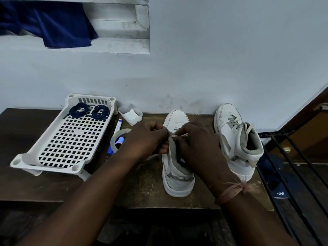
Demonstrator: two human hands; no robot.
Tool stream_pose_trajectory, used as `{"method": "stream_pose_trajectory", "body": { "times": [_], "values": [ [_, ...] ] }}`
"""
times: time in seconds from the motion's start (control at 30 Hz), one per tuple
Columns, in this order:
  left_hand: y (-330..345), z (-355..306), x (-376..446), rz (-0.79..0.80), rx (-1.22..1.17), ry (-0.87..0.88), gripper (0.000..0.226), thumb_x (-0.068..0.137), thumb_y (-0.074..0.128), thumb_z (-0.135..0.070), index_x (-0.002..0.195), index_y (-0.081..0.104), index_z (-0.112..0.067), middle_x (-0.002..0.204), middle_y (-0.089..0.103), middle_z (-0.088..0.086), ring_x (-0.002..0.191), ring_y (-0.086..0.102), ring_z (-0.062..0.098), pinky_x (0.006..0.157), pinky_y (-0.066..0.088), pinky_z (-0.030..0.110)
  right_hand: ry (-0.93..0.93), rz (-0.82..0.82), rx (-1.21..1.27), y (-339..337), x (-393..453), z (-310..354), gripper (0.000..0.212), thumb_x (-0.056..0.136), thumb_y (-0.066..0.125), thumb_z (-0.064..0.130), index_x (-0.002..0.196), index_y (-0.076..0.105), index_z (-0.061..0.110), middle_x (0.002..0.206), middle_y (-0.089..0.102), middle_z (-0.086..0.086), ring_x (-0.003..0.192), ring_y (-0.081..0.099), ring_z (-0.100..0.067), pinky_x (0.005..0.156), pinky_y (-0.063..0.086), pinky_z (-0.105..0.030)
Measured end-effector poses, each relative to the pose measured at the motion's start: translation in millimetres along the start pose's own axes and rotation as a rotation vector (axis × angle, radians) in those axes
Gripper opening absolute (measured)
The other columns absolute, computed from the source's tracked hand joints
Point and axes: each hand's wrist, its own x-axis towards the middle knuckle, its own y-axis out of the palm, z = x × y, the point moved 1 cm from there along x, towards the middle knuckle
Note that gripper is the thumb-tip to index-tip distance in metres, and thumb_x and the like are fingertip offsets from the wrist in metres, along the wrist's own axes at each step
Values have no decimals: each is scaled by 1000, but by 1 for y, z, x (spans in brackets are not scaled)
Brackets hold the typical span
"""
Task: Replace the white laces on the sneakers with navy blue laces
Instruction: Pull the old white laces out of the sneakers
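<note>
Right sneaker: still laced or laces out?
Still laced. The right sneaker has its pale lace crossing the eyelets, loose ends draped over the collar. Neither hand touches it.

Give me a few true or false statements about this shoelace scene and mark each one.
1. Both hands, left hand and right hand, work at the near sneaker. True.
2. The navy laces lie in the white tray. True.
3. The far sneaker has no laces. False: its white laces are still in.
4. The tape roll sits inside the tray. False: it stands on the table beside it.
</note>
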Motion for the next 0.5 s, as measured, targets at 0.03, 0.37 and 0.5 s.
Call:
{"method": "stream_pose_trajectory", "body": {
  "times": [0.03, 0.37, 0.5],
  "values": [
    [0, 0, 0, 4, -5, -3, 6, 94, 66, -7, 90, 69, -3, 79, 75, 18, 69, 73, 26, 64, 60, 33, 12, -20, 13, 1, 0, 0, 7, 85, 65, 38, 82, 68, 33, 97, 62, 14, 100, 59, -18, 90, 48, -45],
    [-1, 4, 6, -17, -19, -11, 12, 92, 68, -7, 94, 70, 4, 77, 74, 20, 70, 72, 30, 74, 64, 44, 186, -195, 376, -27, 6, -9, 48, 78, 51, 32, 124, 63, 35, 132, 56, 9, 122, 50, -12, 105, 40, -35],
    [0, 4, 6, -21, -7, 2, 9, 92, 68, -8, 90, 71, 0, 77, 74, 20, 70, 72, 29, 76, 64, 45, 49, 8, -8, -6, -1, 3, 15, 89, 64, 41, 100, 73, 39, 126, 59, 17, 126, 43, -11, 89, 14, -28]
  ]
}}
